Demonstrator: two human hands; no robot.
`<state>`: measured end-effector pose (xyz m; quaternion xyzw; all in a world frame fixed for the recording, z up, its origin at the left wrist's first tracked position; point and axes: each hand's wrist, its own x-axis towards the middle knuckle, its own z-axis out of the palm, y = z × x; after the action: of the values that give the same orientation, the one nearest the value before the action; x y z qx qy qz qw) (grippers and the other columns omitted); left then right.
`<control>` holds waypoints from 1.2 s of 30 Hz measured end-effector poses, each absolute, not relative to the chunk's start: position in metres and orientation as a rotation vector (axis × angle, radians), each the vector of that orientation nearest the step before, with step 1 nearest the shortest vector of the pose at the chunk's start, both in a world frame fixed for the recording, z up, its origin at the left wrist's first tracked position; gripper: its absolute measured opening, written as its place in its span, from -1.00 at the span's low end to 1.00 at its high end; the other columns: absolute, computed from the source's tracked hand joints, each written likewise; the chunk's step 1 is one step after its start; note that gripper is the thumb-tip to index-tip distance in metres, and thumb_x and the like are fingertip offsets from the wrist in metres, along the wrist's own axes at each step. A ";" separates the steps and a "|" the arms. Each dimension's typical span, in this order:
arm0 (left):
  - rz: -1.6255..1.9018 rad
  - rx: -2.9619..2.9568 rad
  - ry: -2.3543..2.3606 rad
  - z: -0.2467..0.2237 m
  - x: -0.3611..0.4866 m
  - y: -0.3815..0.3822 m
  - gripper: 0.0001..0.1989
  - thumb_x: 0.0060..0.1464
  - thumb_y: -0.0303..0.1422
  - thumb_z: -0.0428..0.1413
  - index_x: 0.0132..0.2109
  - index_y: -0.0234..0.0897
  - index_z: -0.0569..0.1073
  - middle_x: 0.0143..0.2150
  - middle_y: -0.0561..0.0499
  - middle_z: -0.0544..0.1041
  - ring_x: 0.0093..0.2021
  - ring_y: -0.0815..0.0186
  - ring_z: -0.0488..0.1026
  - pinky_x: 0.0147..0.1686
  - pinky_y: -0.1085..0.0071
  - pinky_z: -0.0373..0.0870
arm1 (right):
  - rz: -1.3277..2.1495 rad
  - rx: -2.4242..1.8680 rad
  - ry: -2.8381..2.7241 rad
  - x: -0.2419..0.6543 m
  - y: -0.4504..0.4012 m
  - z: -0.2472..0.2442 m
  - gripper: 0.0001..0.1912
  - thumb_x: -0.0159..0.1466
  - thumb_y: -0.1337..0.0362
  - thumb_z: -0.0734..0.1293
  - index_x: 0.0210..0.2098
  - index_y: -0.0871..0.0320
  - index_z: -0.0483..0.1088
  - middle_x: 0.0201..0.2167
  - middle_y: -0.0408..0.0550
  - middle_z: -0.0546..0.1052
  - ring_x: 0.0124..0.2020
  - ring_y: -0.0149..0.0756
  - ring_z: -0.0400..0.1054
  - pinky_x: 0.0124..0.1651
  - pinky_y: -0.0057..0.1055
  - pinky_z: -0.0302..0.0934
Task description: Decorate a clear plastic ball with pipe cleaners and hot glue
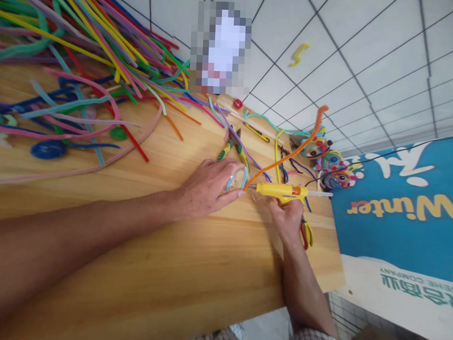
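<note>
My left hand (211,188) is closed around a small clear round piece edged with a light-blue pipe cleaner (244,178). From that piece an orange pipe cleaner (292,155) rises to the upper right, its far end bent over. In my right hand (289,217) is a yellow hot glue gun (280,190), its nozzle pointing left and touching or almost touching the piece by my left fingertips. A clear glue stick (320,194) sticks out of the gun's back. Beyond my left hand lie green-and-yellow pliers (233,146) with their handles spread.
Many coloured pipe cleaners (115,37) are heaped at the back left. A yellow cutter knife (256,132) and a red button (237,104) lie at the back. Red-and-yellow pliers (306,233) rest beside my right wrist. Decorated figures (332,166) stand by the blue sign (396,210).
</note>
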<state>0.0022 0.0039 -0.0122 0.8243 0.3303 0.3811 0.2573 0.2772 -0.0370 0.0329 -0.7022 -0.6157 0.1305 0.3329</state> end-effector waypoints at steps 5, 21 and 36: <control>1.006 2.210 0.900 -0.011 0.002 0.004 -0.58 0.56 -0.28 0.16 0.43 -0.22 0.33 0.48 -0.31 0.59 0.52 -0.02 0.53 0.45 -0.08 0.45 | 0.332 -1.826 -1.601 0.276 -0.037 0.033 -0.77 0.13 0.07 0.40 -0.47 0.10 0.54 -0.61 -0.14 0.45 -0.52 -0.26 0.35 -0.42 -0.35 0.35; 1.021 2.229 0.903 -0.011 0.003 0.004 -0.59 0.57 -0.25 0.16 0.42 -0.25 0.34 0.46 -0.33 0.60 0.49 -0.02 0.56 0.43 -0.04 0.47 | 0.296 -1.842 -1.604 0.278 -0.035 0.035 -0.71 0.13 0.05 0.40 -0.61 0.05 0.40 -0.65 -0.15 0.40 -0.58 -0.32 0.27 -0.49 -0.38 0.19; 1.115 2.167 0.880 -0.019 0.001 0.005 -0.59 0.51 -0.28 0.13 0.40 -0.14 0.38 0.41 -0.20 0.65 0.40 -0.05 0.63 0.36 -0.07 0.54 | 0.342 -1.796 -1.359 0.311 -0.031 0.052 -0.57 0.21 -0.12 0.56 -0.25 0.14 0.62 -0.34 -0.04 0.67 -0.27 -0.16 0.55 -0.22 -0.32 0.46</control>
<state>0.0009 0.0052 -0.0187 0.8048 0.3268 0.4143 0.2719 0.3112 -0.0308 0.0516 -0.7160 -0.5419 0.1363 0.4185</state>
